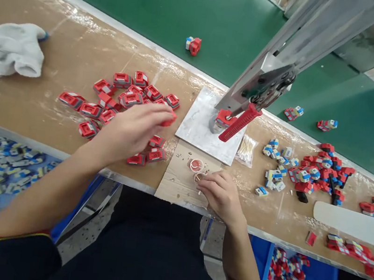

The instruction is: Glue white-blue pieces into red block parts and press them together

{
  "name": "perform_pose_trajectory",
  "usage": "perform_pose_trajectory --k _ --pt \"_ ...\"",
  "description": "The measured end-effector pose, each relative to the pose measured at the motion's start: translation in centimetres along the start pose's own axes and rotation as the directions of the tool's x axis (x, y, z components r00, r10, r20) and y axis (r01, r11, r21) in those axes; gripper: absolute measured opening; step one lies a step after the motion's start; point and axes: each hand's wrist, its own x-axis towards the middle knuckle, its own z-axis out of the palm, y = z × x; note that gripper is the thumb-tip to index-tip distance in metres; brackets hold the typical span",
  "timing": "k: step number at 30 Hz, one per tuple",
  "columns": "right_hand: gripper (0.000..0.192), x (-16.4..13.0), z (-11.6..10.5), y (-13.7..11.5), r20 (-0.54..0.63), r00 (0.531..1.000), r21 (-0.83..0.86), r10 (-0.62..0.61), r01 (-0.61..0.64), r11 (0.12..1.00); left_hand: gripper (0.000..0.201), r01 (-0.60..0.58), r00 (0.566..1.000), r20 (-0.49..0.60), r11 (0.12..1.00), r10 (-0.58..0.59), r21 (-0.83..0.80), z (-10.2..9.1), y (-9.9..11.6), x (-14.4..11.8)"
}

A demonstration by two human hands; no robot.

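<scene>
White cloth point(13, 50) at 9–10 o'clock from centre: limp, matte. Next, loose boxy red pieces point(131, 99), recessed tops, look like moulded plastic. Left hand point(134, 127): fingertips closed on a red piece point(169, 119) at its 2 o'clock. Should be light, stiff, bit slick; take it by the side walls. Two round cups point(197, 165) on grainy wooden board point(176, 183), right hand's point(221, 195) 10 o'clock; its fingers bunched there, can't tell on what. Bagged swabs point(246, 150) at its 1 o'clock.

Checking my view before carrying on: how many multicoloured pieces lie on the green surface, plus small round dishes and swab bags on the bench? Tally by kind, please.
Multicoloured pieces on the green surface: 3
Small round dishes: 2
Swab bag: 1
Total: 6
</scene>
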Motion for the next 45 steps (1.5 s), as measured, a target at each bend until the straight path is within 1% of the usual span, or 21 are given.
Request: perform_pose_trajectory --k 2,3,5,8,11,13,15,17,21,23,26,29,32,33,35,36,38,39,40,41,45 --pt "0.01 0.7 0.1 0.0 0.014 1.0 0.007 0.002 -0.002 1.0 0.024 0.023 0.965 -0.252 0.979 -0.075 -0.203 0.4 1.9 -2.2" --pt "0.011 0.9 0.3 -0.1 0.015 1.0 0.019 0.016 -0.016 1.0 0.021 0.045 0.941 -0.306 0.952 -0.142 -0.302 1.0 2.6 -3.5" --pt "0.016 0.9 0.7 -0.1 0.001 0.998 0.049 0.055 -0.055 0.997 0.018 0.139 0.921 -0.27 0.883 -0.282 -0.448 2.7 3.1 -6.1" --pt "0.022 0.2 1.2 -0.1 -0.051 0.994 0.081 0.097 -0.093 0.992 0.04 0.255 0.883 -0.2 0.791 -0.424 -0.556 5.5 2.6 -9.0" --pt "0.023 0.0 1.0 0.4 -0.054 0.996 0.071 0.07 -0.066 0.995 0.063 0.299 0.863 -0.154 0.734 -0.48 -0.61 6.9 1.6 -9.5" --pt "0.019 0.6 0.5 0.9 0.017 1.0 0.069 0.015 -0.016 0.997 0.06 0.289 0.91 -0.07 0.746 -0.409 -0.6 7.0 1.0 -8.3" --pt "0.015 1.7 -0.3 1.5 0.128 0.99 0.088 -0.057 0.046 0.995 0.049 0.227 0.966 0.03 0.786 -0.258 -0.574 6.7 0.3 -5.9" --pt "0.016 2.7 -1.0 1.9 0.217 0.967 0.117 -0.134 0.11 0.987 0.042 0.152 0.988 0.108 0.819 -0.11 -0.554 6.3 -0.2 -3.0" --pt "0.024 4.0 -1.7 2.2 0.303 0.93 0.115 -0.208 0.182 0.977 0.038 0.072 0.978 0.203 0.85 0.042 -0.521 6.2 -0.6 1.7" --pt "0.026 4.3 -1.7 2.3 0.33 0.917 0.103 -0.226 0.203 0.974 0.038 0.056 0.97 0.232 0.858 0.074 -0.51 6.4 -0.5 2.7" --pt "0.026 4.5 -1.3 2.7 0.317 0.914 0.115 -0.253 0.228 0.967 0.039 0.049 0.959 0.265 0.862 0.1 -0.504 6.6 -0.4 2.7" --pt "0.024 4.2 -1.3 2.9 0.271 0.929 0.162 -0.252 0.214 0.963 0.038 0.051 0.956 0.275 0.861 0.104 -0.506 6.5 -0.4 1.7" --pt "0.016 4.1 -2.4 2.8 0.186 0.952 0.275 -0.244 0.188 0.943 0.037 0.032 0.967 0.233 0.849 0.108 -0.528 6.4 -0.3 0.5" --pt "0.012 4.1 -3.0 2.6 0.119 0.967 0.318 -0.225 0.178 0.931 0.038 0.003 0.97 0.207 0.841 0.13 -0.542 6.5 -0.4 0.3" --pt "0.007 4.5 -4.0 2.2 -0.112 0.984 0.397 -0.136 0.17 0.902 0.04 -0.071 0.968 0.157 0.817 0.195 -0.573 6.9 -0.6 -0.2" --pt "0.006 4.8 -4.3 1.9 -0.256 0.964 0.428 -0.067 0.175 0.887 0.043 -0.099 0.965 0.141 0.803 0.223 -0.588 7.2 -0.7 -0.4" --pt "0.005 5.4 -4.3 1.2 -0.503 0.86 0.47 0.084 0.19 0.862 0.047 -0.115 0.961 0.128 0.778 0.243 -0.617 7.9 -1.0 -0.7" --pt "0.005 5.7 -4.0 0.9 -0.57 0.809 0.485 0.145 0.189 0.854 0.047 -0.106 0.965 0.123 0.771 0.233 -0.628 8.3 -1.1 -0.9" --pt "0.006 5.9 -3.5 0.6 -0.599 0.779 0.495 0.185 0.179 0.85 0.048 -0.102 0.967 0.117 0.765 0.226 -0.636 8.6 -1.3 -1.0" --pt "0.007 6.1 -2.9 0.3 -0.6 0.772 0.5 0.208 0.159 0.851 0.047 -0.101 0.968 0.112 0.761 0.222 -0.641 8.9 -1.4 -1.1" --pt "0.008 5.8 -0.7 -0.2 -0.554 0.793 0.513 0.253 0.086 0.854 0.047 -0.125 0.961 0.107 0.747 0.254 -0.653 9.5 -1.5 -1.4"
